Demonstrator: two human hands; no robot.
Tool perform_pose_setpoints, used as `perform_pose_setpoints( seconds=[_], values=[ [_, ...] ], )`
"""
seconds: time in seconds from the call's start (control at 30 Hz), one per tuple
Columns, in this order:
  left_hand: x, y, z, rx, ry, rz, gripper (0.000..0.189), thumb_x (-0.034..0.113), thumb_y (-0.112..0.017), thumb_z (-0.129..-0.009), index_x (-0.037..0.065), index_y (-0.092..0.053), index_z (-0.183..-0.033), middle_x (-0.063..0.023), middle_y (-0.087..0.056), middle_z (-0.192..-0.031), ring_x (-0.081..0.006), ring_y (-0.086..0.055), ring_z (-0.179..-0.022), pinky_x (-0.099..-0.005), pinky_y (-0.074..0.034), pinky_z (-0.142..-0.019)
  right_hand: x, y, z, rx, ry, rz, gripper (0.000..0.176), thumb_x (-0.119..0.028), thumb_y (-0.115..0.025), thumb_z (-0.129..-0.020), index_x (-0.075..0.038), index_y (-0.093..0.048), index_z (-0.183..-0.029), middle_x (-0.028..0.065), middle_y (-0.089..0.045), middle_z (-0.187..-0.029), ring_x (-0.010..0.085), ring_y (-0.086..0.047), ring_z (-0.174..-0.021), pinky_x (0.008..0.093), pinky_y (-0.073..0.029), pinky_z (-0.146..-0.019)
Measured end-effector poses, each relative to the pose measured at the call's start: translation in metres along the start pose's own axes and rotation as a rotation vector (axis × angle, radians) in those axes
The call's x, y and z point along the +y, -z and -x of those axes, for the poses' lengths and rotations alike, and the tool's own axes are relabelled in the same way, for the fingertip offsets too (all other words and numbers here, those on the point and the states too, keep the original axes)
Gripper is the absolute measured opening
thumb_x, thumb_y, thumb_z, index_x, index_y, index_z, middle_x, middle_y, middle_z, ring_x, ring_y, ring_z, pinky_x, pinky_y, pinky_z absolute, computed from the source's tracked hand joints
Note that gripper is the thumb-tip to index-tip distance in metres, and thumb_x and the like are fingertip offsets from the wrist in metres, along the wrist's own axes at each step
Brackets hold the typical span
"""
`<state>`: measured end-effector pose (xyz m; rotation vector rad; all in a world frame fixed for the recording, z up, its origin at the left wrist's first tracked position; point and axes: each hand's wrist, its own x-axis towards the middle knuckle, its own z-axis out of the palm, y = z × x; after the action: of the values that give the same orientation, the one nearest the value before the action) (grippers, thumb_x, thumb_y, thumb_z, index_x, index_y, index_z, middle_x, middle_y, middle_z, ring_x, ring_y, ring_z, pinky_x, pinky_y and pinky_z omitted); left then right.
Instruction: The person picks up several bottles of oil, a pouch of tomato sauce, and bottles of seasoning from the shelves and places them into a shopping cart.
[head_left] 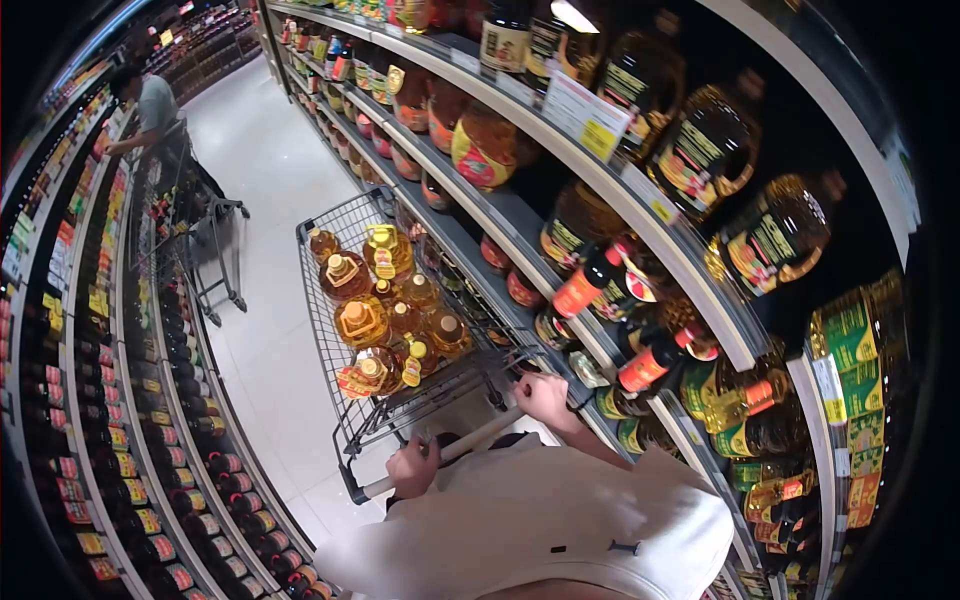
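Observation:
Both my hands are at the handle (488, 432) of a wire shopping cart (345, 425). My left hand (413, 468) is closed on the handle's left part. Near its right end, my right hand (545, 397) also has its fingers curled round the handle. Inside the cart stand several large bottles of golden oil (361, 320), with tan and yellow caps, grouped close together. A red tag (352, 384) hangs by the nearest bottles.
Shelves of oil bottles (700, 150) rise close on the right, their price rails (600, 180) beside the cart. Shelves of dark bottles (130, 490) line the left. Further up the aisle, a person (158, 110) stands beside another cart (200, 225).

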<state>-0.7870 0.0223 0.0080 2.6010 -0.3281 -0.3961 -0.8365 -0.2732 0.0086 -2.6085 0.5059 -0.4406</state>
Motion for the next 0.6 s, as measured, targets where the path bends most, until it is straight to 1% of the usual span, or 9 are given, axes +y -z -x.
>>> perform_pose_setpoints(
  seconds=[0.07, 0.13, 0.17, 0.23, 0.27, 0.33, 0.4, 0.53, 0.6],
  values=[
    [-0.004, 0.01, -0.031, -0.008, -0.008, -0.033, 0.034, 0.042, -0.061, -0.085, 0.009, -0.064, -0.092, -0.0177, -0.066, -0.068, -0.036, -0.067, -0.068, -0.0486, -0.051, -0.063, -0.008, -0.006, -0.026, 0.009, -0.049, -0.098, 0.022, -0.022, -0.068, -0.075, -0.009, -0.058, -0.06, 0.0088, -0.06, -0.058, 0.0309, -0.062, -0.058, 0.0411, -0.049, -0.057],
    [-0.006, 0.018, -0.063, -0.03, -0.13, -0.105, 0.037, 0.044, -0.059, -0.086, 0.007, -0.062, -0.089, -0.0178, -0.067, -0.071, -0.0364, -0.066, -0.067, -0.0493, -0.051, -0.062, -0.019, -0.005, -0.048, 0.011, -0.119, -0.198, 0.021, -0.023, -0.068, -0.076, -0.009, -0.06, -0.063, 0.0095, -0.06, -0.058, 0.0318, -0.063, -0.059, 0.0413, -0.051, -0.057],
    [-0.007, 0.021, -0.075, -0.039, -0.133, -0.112, 0.037, 0.044, -0.059, -0.086, 0.007, -0.062, -0.089, -0.0178, -0.067, -0.071, -0.0364, -0.066, -0.067, -0.0493, -0.051, -0.062, -0.024, -0.005, -0.063, 0.054, -0.137, -0.253, 0.016, -0.021, -0.067, -0.078, -0.007, -0.063, -0.07, 0.0098, -0.062, -0.062, 0.0285, -0.064, -0.058, 0.0384, -0.051, -0.057],
    [0.023, 0.04, -0.102, -0.069, -0.286, 0.066, 0.042, 0.048, -0.057, -0.087, 0.006, -0.06, -0.085, -0.0168, -0.066, -0.072, -0.0367, -0.066, -0.067, -0.0488, -0.051, -0.062, -0.032, 0.003, -0.104, 0.124, -0.141, -0.333, 0.012, -0.017, -0.066, -0.081, -0.005, -0.066, -0.08, 0.0094, -0.064, -0.066, 0.0223, -0.064, -0.058, 0.0337, -0.051, -0.057],
    [0.03, 0.045, -0.113, -0.066, -0.295, 0.068, 0.042, 0.048, -0.057, -0.087, 0.006, -0.06, -0.085, -0.0168, -0.066, -0.072, -0.0367, -0.066, -0.067, -0.0488, -0.051, -0.062, -0.041, 0.01, -0.125, 0.146, -0.129, -0.353, 0.012, -0.016, -0.066, -0.082, -0.004, -0.066, -0.084, 0.0088, -0.064, -0.066, 0.0196, -0.064, -0.058, 0.0319, -0.051, -0.057],
    [0.045, 0.046, -0.128, -0.154, -0.481, -0.002, 0.044, 0.05, -0.054, -0.089, 0.007, -0.059, -0.084, -0.0148, -0.065, -0.068, -0.0357, -0.066, -0.066, -0.0472, -0.051, -0.06, -0.07, 0.038, -0.169, 0.188, -0.134, -0.32, 0.013, -0.016, -0.066, -0.083, -0.003, -0.066, -0.088, 0.0075, -0.062, -0.064, 0.0158, -0.062, -0.058, 0.0292, -0.05, -0.057],
    [0.052, 0.038, -0.154, -0.145, -0.533, -0.045, 0.044, 0.05, -0.054, -0.09, 0.007, -0.059, -0.085, -0.0141, -0.065, -0.068, -0.0349, -0.066, -0.065, -0.0464, -0.052, -0.059, -0.09, 0.054, -0.212, 0.247, -0.047, -0.27, 0.018, -0.015, -0.068, -0.084, -0.001, -0.064, -0.093, 0.0065, -0.062, -0.068, 0.0135, -0.061, -0.06, 0.0275, -0.05, -0.058],
    [0.069, 0.041, -0.214, -0.157, -0.661, -0.111, 0.041, 0.048, -0.054, -0.091, 0.007, -0.059, -0.088, -0.0135, -0.065, -0.067, -0.0328, -0.067, -0.065, -0.0447, -0.052, -0.057, -0.095, 0.056, -0.294, 0.426, 0.014, -0.426, 0.02, -0.011, -0.069, -0.082, -0.001, -0.063, -0.099, 0.0059, -0.063, -0.076, 0.0134, -0.062, -0.067, 0.0268, -0.051, -0.063],
    [0.074, 0.047, -0.244, -0.189, -0.674, -0.094, 0.041, 0.046, -0.054, -0.091, 0.006, -0.061, -0.093, -0.0153, -0.066, -0.069, -0.0348, -0.066, -0.066, -0.0457, -0.052, -0.057, -0.112, 0.075, -0.344, 0.543, 0.155, -0.402, 0.026, -0.009, -0.071, -0.081, -0.002, -0.061, -0.104, 0.0068, -0.064, -0.087, 0.013, -0.061, -0.073, 0.0261, -0.051, -0.066]
  ],
)
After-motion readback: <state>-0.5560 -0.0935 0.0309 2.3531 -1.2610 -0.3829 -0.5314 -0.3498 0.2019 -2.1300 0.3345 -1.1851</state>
